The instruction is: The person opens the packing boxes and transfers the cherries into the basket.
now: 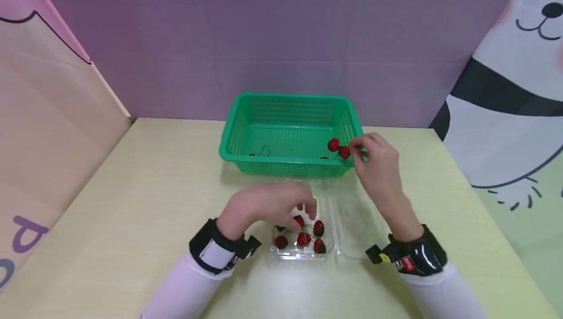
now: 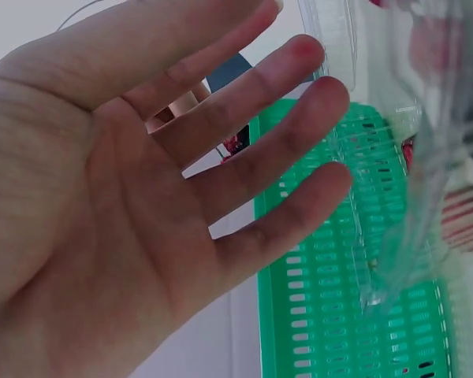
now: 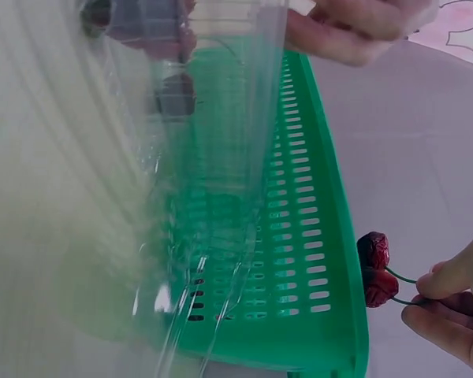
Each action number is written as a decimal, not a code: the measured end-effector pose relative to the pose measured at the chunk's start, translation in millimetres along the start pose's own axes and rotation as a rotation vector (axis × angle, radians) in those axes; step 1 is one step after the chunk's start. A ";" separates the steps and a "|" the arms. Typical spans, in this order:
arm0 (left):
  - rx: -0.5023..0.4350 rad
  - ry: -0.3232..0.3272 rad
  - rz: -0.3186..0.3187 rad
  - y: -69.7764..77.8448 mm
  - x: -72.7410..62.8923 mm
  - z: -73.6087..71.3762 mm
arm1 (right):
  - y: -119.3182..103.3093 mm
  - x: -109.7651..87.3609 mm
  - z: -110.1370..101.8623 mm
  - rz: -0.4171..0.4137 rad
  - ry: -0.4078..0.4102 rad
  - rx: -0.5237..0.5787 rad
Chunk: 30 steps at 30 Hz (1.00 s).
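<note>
My right hand [image 1: 380, 162], at the near right corner of the green basket [image 1: 281, 161], pinches the green stems of a pair of red cherries [image 1: 344, 152] between thumb and fingertips. In the right wrist view the two cherries [image 3: 376, 285] hang beside the basket rim. Over a clear plastic box [image 1: 303, 256] in front of the basket hovers my left hand [image 1: 272, 204], fingers spread and loosely bent, holding nothing. Several dark red cherries [image 1: 303, 239] with stems lie in the box, partly hidden under that hand.
The box's clear lid [image 1: 358, 226] lies folded out to the right on the pale table [image 1: 145, 221]. Inside the basket a thin stem [image 1: 265, 149] and bits of red fruit show above the near rim. A purple backdrop [image 1: 290, 26] stands behind.
</note>
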State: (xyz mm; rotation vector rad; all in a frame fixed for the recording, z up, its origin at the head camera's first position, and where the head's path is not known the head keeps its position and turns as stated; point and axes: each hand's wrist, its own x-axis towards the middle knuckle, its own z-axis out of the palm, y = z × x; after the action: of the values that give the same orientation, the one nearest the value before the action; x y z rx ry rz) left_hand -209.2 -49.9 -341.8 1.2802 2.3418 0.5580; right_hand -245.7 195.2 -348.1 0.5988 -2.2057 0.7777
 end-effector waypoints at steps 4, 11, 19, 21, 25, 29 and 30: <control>0.016 -0.016 0.018 2.9 3.0 3.1 | 1.6 -0.6 0.1 -0.002 -0.003 0.000; 0.012 -0.041 -0.005 5.0 7.2 10.1 | 3.4 -2.9 3.2 -0.005 -0.036 -0.012; -0.038 -0.074 -0.092 7.5 7.4 14.1 | 4.4 -7.3 6.0 0.019 -0.090 -0.028; -0.038 -0.077 -0.098 8.5 7.0 14.3 | 4.5 -7.6 5.7 0.019 -0.098 -0.032; -0.046 -0.077 -0.099 9.8 6.2 14.3 | 3.9 -7.6 4.4 0.025 -0.125 -0.037; -0.049 -0.073 -0.088 10.0 6.5 14.8 | 3.1 -7.8 3.4 0.052 -0.169 -0.055; -0.050 -0.072 -0.086 10.0 6.6 14.9 | 3.1 -7.7 3.2 0.058 -0.180 -0.060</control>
State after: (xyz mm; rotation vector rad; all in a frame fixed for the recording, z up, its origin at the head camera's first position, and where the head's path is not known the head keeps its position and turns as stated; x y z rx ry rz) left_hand -197.6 -37.2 -350.1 1.1524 2.2972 0.5301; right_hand -244.1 196.6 -356.8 0.5977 -2.4114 0.7084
